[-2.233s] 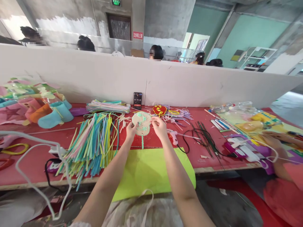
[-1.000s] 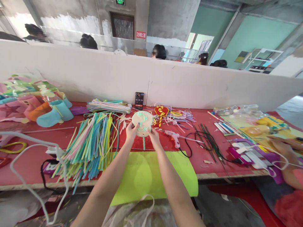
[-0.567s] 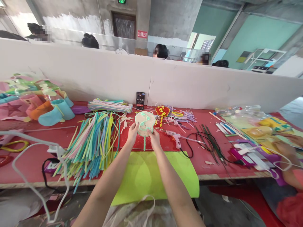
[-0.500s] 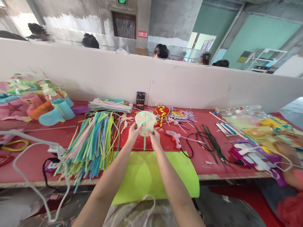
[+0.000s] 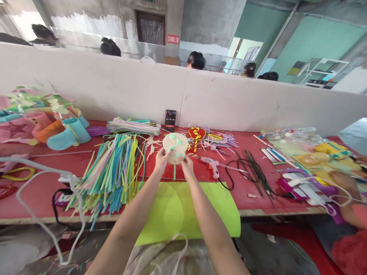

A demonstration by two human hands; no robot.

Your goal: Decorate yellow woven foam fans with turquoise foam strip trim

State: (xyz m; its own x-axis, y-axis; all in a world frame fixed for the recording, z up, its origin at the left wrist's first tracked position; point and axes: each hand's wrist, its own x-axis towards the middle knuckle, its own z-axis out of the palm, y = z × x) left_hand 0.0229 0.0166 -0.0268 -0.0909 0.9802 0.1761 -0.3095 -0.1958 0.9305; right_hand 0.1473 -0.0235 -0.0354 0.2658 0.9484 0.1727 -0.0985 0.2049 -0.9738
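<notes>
Several felt pieces (image 5: 69, 133) at back left corner of worktop (image 5: 243, 196). Next right: strips (image 5: 111, 168) in a fanned heap, a few tips past the front edge. Left hand (image 5: 161, 160) mostly closed, gripping disc (image 5: 175, 143) at its lower left rim. Phone (image 5: 170, 120) upright at back edge. Disc (cream, green trim) at mid-worktop, green stick toward front edge. Right hand (image 5: 187, 166) likewise mostly closed, pinching lower right rim. Sheet (image 5: 172, 225), yellow-green, overlaps front edge. Glue gun (image 5: 213, 166) just beyond right hand. Bottles (image 5: 289, 133) near back right corner.
</notes>
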